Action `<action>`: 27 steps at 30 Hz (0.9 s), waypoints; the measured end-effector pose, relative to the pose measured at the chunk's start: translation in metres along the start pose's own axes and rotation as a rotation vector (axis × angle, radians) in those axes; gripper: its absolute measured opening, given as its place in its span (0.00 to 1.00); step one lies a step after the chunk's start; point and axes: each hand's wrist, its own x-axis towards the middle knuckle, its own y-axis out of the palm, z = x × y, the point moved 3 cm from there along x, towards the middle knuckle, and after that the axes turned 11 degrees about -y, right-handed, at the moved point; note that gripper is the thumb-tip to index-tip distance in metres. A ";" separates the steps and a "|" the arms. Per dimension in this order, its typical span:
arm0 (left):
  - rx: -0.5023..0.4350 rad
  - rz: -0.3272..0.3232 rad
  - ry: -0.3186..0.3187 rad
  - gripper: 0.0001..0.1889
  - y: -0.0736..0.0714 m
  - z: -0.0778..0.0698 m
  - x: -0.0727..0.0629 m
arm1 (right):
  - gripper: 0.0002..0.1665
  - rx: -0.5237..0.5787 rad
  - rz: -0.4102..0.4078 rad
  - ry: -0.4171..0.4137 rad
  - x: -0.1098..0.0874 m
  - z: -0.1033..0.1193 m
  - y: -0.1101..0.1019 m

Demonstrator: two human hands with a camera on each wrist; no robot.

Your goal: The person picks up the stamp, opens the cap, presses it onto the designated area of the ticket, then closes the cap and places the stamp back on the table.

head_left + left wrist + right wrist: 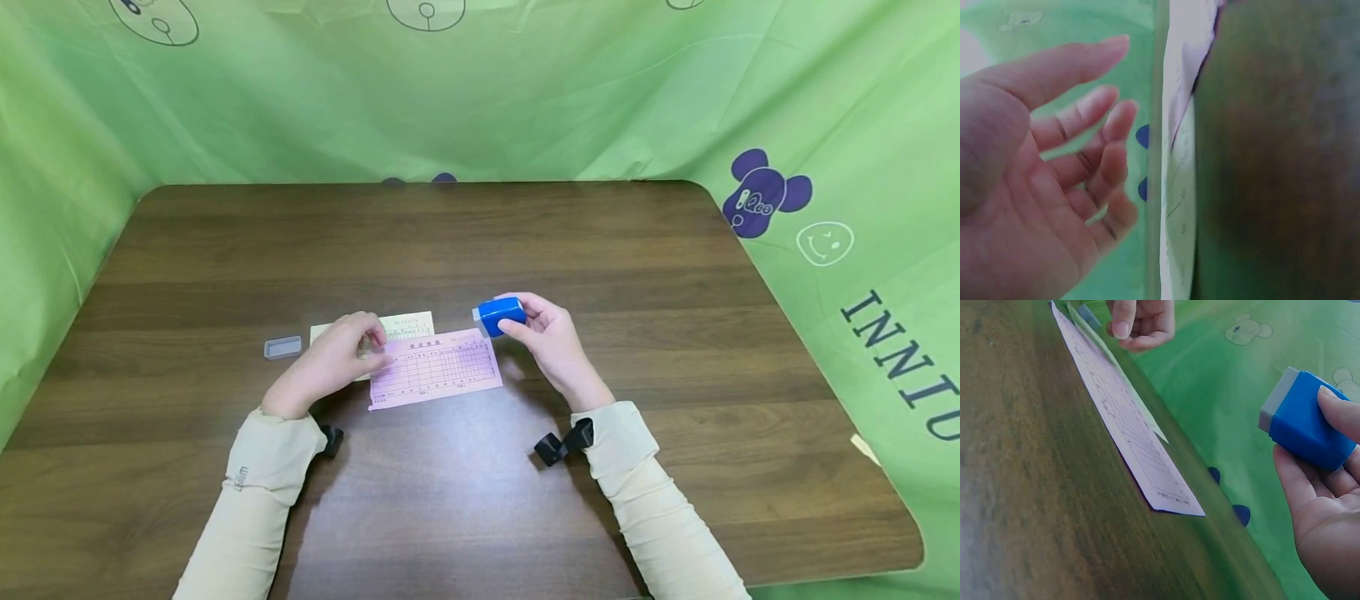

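In the head view a pink printed form (442, 367) lies on the table, partly covering a pale green form (411, 323). My left hand (341, 358) is over the left ends of both papers, its fingers loosely bent. The left wrist view shows nothing between the thumb and fingers of that hand (1054, 156). My right hand (555, 337) holds a blue stamp (501, 315) between thumb and fingers, just above the pink form's upper right corner. The stamp's grey end (1279, 400) points left, away from the palm.
A small clear rectangular cap (282, 347) lies on the brown wooden table (420, 250), left of the papers. Green printed cloth (525, 92) hangs behind and beside the table. Black straps with small blocks (566, 442) are on both wrists.
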 end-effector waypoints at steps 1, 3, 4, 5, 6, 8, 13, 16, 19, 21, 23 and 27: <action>-0.017 0.003 0.035 0.08 0.001 -0.001 0.000 | 0.24 -0.001 0.001 0.001 0.000 0.000 0.000; -0.036 0.009 0.090 0.08 0.003 -0.002 -0.002 | 0.24 -0.006 0.002 0.002 -0.001 -0.002 -0.001; -0.047 0.017 0.108 0.09 0.004 -0.002 -0.002 | 0.24 -0.011 0.002 0.004 -0.001 -0.002 -0.001; -0.055 0.027 0.120 0.09 0.004 -0.003 -0.003 | 0.24 -0.019 0.002 0.007 -0.001 -0.003 -0.001; -0.056 0.034 0.132 0.10 0.004 -0.003 -0.004 | 0.24 -0.026 0.003 0.008 -0.002 -0.003 -0.002; -0.060 0.056 0.148 0.12 0.004 -0.003 -0.006 | 0.24 -0.037 0.004 0.011 -0.002 -0.004 -0.002; -0.059 0.126 0.185 0.17 0.008 -0.002 -0.009 | 0.23 -0.058 0.013 0.013 -0.003 -0.006 -0.003; -0.054 0.166 0.201 0.20 0.012 0.000 -0.011 | 0.23 -0.060 0.027 0.007 -0.004 -0.007 -0.002; -0.064 0.192 0.217 0.21 0.015 0.002 -0.012 | 0.23 -0.062 0.042 0.003 -0.005 -0.009 -0.001; -0.073 0.200 0.231 0.21 0.017 0.003 -0.013 | 0.23 -0.072 0.049 0.002 -0.005 -0.009 -0.001; -0.079 0.203 0.243 0.21 0.018 0.004 -0.013 | 0.23 -0.083 0.053 0.008 -0.006 -0.010 -0.001; -0.083 0.211 0.256 0.21 0.020 0.008 -0.012 | 0.22 -0.112 0.065 0.019 -0.008 -0.010 -0.002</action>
